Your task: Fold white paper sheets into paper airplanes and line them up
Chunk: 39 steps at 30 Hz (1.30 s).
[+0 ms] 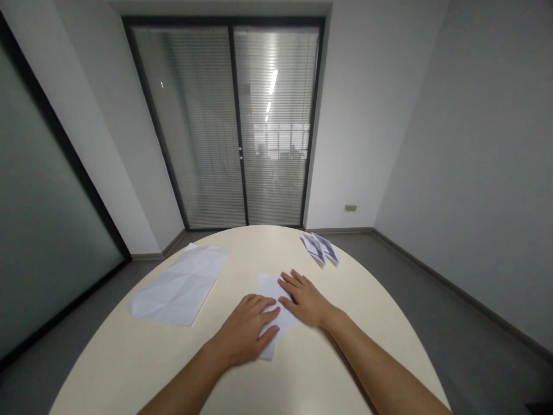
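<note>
A folded sheet of white paper lies flat on the round table, partly covered by both hands. My left hand rests on its left side, fingers apart and pointing right. On its upper right side lies my right hand, palm down with the fingers spread. Neither hand grips the paper. Its middle and parts of its edges are hidden under the hands, so its full shape cannot be made out.
A larger creased white sheet lies at the left of the cream round table. Two folded paper pieces with dark markings sit near the far right edge. Beyond stand glazed panels with blinds and white walls.
</note>
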Motion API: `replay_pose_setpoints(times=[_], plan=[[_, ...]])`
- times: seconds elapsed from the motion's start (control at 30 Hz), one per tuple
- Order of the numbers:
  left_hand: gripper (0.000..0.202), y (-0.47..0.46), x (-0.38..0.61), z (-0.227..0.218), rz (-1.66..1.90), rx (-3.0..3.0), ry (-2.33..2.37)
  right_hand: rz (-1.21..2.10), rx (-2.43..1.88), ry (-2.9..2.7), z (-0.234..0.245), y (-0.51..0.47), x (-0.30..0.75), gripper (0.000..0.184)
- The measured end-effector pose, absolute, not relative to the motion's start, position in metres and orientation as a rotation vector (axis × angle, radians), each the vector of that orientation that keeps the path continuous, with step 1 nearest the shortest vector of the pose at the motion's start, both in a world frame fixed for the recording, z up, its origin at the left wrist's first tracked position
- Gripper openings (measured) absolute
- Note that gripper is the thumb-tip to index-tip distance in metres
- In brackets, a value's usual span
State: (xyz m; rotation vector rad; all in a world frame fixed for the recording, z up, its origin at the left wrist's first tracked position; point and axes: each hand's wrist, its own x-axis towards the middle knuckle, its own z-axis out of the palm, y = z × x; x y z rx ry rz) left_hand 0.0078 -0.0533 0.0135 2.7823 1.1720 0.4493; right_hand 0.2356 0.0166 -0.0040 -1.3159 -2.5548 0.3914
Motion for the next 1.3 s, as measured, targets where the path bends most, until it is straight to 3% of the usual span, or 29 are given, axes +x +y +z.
replay_pose_setpoints(times=[0.2,0.33,0.67,1.03,1.2,1.3], plan=[[0.048,-0.056,0.01,0.007,0.411,2.779,1.379,0.355,-1.353,-2.537,-0.003,0.015,0.235,0.066],[0.053,-0.055,0.007,0.004,0.397,2.79,1.417,0.34,-1.281,-2.584,0.002,0.014,0.235,0.057],[0.033,-0.047,0.006,0.003,0.444,2.816,1.404,0.291,-1.149,-2.631,0.004,0.014,0.236,0.052],[0.027,-0.033,-0.002,-0.013,0.414,2.9,1.396,0.311,-1.191,-2.624,0.003,0.015,0.237,0.068],[0.026,-0.031,-0.002,-0.012,0.412,2.876,1.434,0.376,-1.102,-2.667,0.009,0.012,0.239,0.088],[0.026,-0.031,-0.002,-0.011,0.43,2.833,1.463,0.389,-1.035,-2.682,0.011,0.009,0.237,0.086]])
